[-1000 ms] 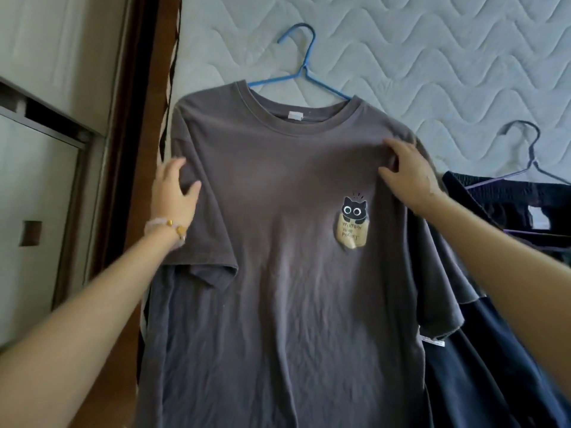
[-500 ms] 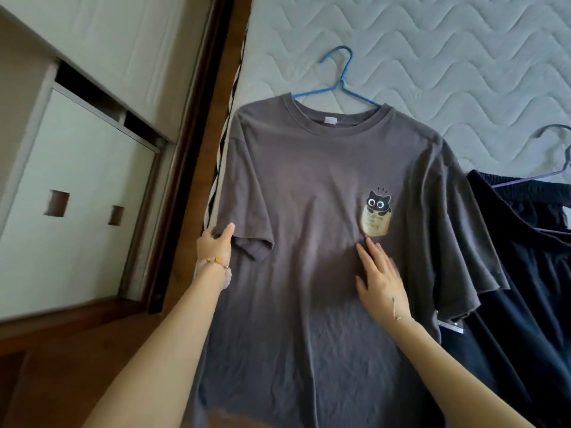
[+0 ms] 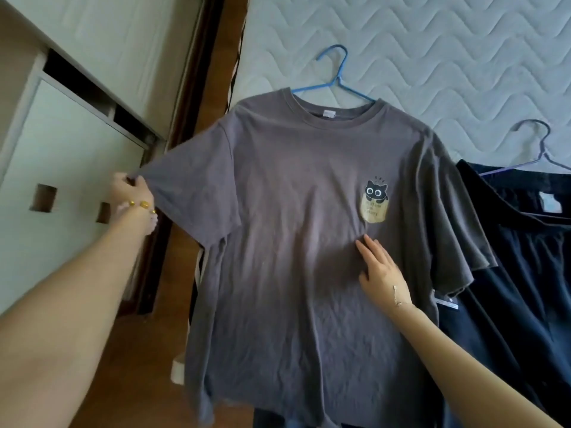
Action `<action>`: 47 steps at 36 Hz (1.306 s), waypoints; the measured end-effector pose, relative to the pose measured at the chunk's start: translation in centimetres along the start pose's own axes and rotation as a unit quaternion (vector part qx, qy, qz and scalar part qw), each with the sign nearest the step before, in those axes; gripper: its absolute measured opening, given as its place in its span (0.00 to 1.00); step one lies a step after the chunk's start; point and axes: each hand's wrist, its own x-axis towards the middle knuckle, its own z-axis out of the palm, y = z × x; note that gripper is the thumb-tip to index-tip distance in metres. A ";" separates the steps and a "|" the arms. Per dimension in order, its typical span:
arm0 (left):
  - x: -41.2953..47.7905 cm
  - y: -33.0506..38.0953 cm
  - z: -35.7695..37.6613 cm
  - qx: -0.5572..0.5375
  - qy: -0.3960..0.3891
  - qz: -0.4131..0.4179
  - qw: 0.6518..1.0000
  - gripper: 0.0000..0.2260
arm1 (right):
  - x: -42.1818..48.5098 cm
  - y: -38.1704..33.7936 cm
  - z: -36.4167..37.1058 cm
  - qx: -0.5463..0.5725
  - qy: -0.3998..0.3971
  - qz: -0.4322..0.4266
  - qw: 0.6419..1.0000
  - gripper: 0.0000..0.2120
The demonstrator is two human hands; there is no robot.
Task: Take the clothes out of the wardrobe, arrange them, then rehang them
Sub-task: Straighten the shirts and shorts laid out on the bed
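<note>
Tee [image 3: 293, 211]: L hand [image 3: 131, 189] pinches sleeve, R hand [image 3: 381, 270] atop.

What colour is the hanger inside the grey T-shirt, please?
Blue: the thin wire hanger, head view.

A grey T-shirt [image 3: 293, 242] is spread front-up on a blue hanger [image 3: 336, 78] over the quilted mattress [image 3: 448, 41], close to the mattress's left edge. One sleeve is drawn out past that edge, over the brown bed frame [image 3: 216, 72], and is pinched at the cuff by the left grip [image 3: 133, 193], on whose wrist a gold-beaded bracelet [image 3: 142, 205] is worn. The right grip [image 3: 380, 270] is laid flat, fingers straight, on the shirt's front just below the cat print [image 3: 375, 200]. Toward the mattress's right edge a dark garment [image 3: 525, 273] is laid on a purple hanger [image 3: 540, 149], overlapped by the shirt's other sleeve. White wardrobe doors [image 3: 61, 156] are seen beyond the left edge.
</note>
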 end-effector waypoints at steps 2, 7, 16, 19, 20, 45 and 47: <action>2.0 0.9 -1.9 0.012 0.047 0.026 0.998 0.14 | -0.2 -0.3 -0.2 0.011 -0.007 0.015 1.000 0.32; 1.1 2.3 -2.2 0.018 -0.021 0.116 0.993 0.11 | -0.9 -1.4 -1.4 0.079 -0.030 0.082 0.993 0.28; -13.9 -0.8 5.0 0.115 -0.351 0.326 0.871 0.13 | -3.0 -0.1 -6.5 0.133 0.198 0.143 0.960 0.17; -19.4 -1.8 6.7 0.146 -0.385 0.390 0.824 0.18 | -3.3 2.0 -8.8 0.151 0.303 0.185 0.923 0.15; -20.9 -2.1 7.1 0.152 -0.389 0.400 0.816 0.20 | -3.3 3.0 -9.4 0.157 0.317 0.211 0.911 0.16; -29.2 -5.1 7.6 0.344 -0.381 0.364 0.777 0.32 | 1.3 13.2 -20.3 0.334 0.324 0.242 0.851 0.09; -29.4 -4.9 7.5 0.337 -0.383 0.350 0.786 0.32 | 2.1 14.2 -23.1 0.286 0.335 0.245 0.864 0.14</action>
